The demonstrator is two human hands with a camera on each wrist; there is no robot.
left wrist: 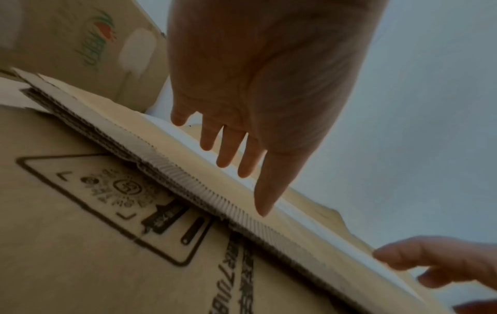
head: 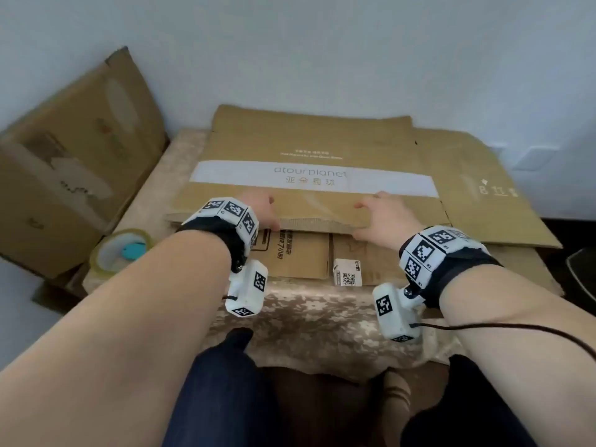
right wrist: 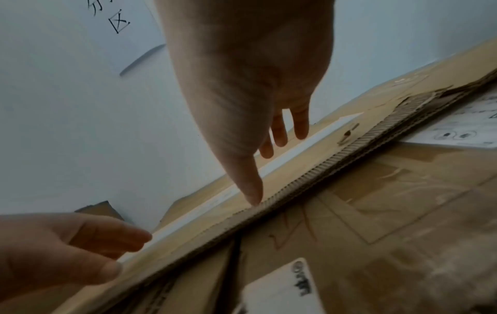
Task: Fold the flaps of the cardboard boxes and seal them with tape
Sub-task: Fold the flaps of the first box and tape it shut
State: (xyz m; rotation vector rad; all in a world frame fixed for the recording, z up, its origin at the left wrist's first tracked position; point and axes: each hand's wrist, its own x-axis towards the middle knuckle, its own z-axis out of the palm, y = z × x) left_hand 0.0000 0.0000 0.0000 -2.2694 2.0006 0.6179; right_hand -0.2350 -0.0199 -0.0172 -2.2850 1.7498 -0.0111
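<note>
Both forearms reach up from six o'clock in the head view; the left hand and right hand rest flat, fingers loose, on the near edge of the flattened cardboard box at centre. At nine o'clock sits a tape roll. Left wrist view: straight fingers over the corrugated edge. Right wrist view: thumb touching that edge.

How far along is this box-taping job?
Barely begun. Done: nothing sealed. The top flattened box lies unfolded on a stack. In hand: the left hand and right hand rest open on its near edge. Left: shaping it, folding flaps, then taping; the tape roll sits untouched.
</note>
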